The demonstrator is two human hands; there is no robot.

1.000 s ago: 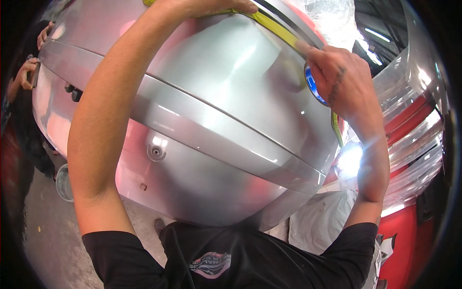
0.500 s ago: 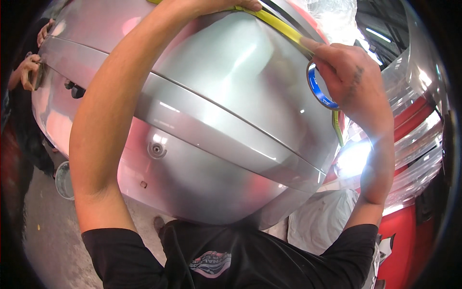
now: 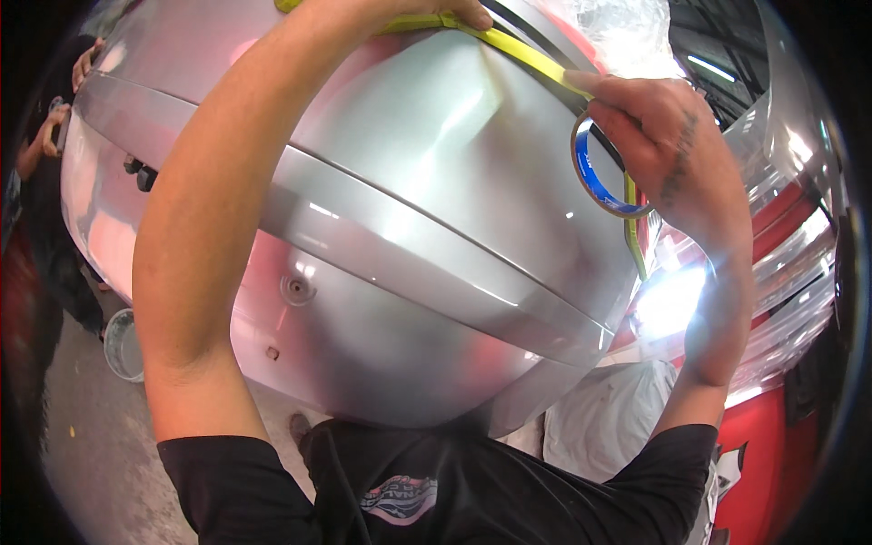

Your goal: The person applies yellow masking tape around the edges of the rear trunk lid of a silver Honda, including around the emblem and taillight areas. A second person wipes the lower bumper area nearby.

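My right hand (image 3: 668,136) is closed on a roll of yellow tape (image 3: 586,168) with a blue inner core, which hangs below its fingers. From there a strip of yellow tape (image 3: 522,53) runs up and left along the edge of a silver car body panel (image 3: 418,118), beside a dark gap. My left hand (image 3: 445,9) reaches across the panel to the upper edge of the view, mostly cut off. One outstretched finger presses on the tape where the strip bends. Another piece of yellow tape (image 3: 633,227) goes down the panel's right edge.
A co-worker's hand (image 3: 54,132) rests on the car at the far left. Below it a bucket (image 3: 124,345) stands on the concrete floor (image 3: 104,427). Clear plastic sheeting (image 3: 790,263) hangs on the right, near a bright lamp (image 3: 670,302). A pale cover (image 3: 604,413) lies beyond the bumper.
My right hand has shifted slightly, and the tape roll has tilted and swung a little left and down. My left hand stays nearly in place. The co-worker's lower hand has moved left.
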